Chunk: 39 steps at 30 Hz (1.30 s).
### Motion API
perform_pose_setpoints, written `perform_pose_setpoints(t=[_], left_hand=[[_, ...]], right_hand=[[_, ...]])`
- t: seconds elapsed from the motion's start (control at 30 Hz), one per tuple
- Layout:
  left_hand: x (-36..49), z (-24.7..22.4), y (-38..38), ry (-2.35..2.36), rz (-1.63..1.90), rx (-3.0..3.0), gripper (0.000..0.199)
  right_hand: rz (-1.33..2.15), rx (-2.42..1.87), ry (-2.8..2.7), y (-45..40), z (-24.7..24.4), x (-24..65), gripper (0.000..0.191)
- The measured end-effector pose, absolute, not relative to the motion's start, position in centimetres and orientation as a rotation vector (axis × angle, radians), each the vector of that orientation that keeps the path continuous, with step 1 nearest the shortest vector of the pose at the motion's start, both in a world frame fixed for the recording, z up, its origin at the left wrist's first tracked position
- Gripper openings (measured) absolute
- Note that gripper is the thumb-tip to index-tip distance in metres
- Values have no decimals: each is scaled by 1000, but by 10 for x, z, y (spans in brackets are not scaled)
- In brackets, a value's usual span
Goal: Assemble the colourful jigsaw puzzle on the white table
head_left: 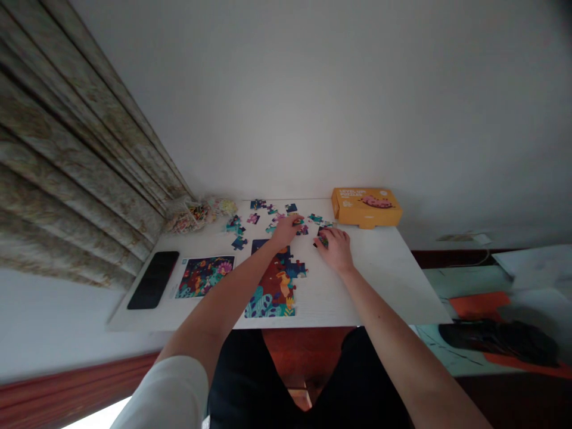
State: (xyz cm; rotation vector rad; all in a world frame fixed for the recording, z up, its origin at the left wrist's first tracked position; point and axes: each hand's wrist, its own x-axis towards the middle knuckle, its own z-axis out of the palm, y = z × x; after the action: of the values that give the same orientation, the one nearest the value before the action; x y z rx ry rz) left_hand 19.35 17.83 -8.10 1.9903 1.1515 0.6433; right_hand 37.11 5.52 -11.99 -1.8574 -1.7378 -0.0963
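A partly joined puzzle [272,286] lies near the front edge of the white table, beneath my left forearm. My left hand [288,229] is above its top right, among loose pieces, fingers curled together around something small that I cannot make out. To the right, my right hand [334,243] has its fingers bent over a dark puzzle piece [322,239], pinching it. Loose pieces [253,218] are scattered along the back of the table. A printed picture sheet [203,275] lies left of the joined part, partly under my left arm.
On the table [379,286], a yellow puzzle box [367,207] sits at the back right against the wall. A black phone [154,280] lies at the left edge. Clear bags [190,215] of small items rest at the back left by the curtain [80,143].
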Motion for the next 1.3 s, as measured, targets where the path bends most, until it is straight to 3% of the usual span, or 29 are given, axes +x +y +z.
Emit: perform_pose_setpoints(t=[0.13,0.4,0.7,1.0,1.3], left_hand=[[186,-82,174,1135,797,1527,22],[170,-76,137,1035,825,1061,21],[160,-65,79,925,831,1039,34],[98,-73,23,1304,1067,1896,32],[57,-85,-35,889,706,2623,25]], right_hand=[[-118,-1850,-1691,56,-120,371,28],[-8,-1729,-1579,51,-107,375,27],[813,-1345,-1144,30,-87,316,59],[902,-1290,-1020,-1,-77,318,62],[1035,-1414,-1336,-56,-101,309,46]])
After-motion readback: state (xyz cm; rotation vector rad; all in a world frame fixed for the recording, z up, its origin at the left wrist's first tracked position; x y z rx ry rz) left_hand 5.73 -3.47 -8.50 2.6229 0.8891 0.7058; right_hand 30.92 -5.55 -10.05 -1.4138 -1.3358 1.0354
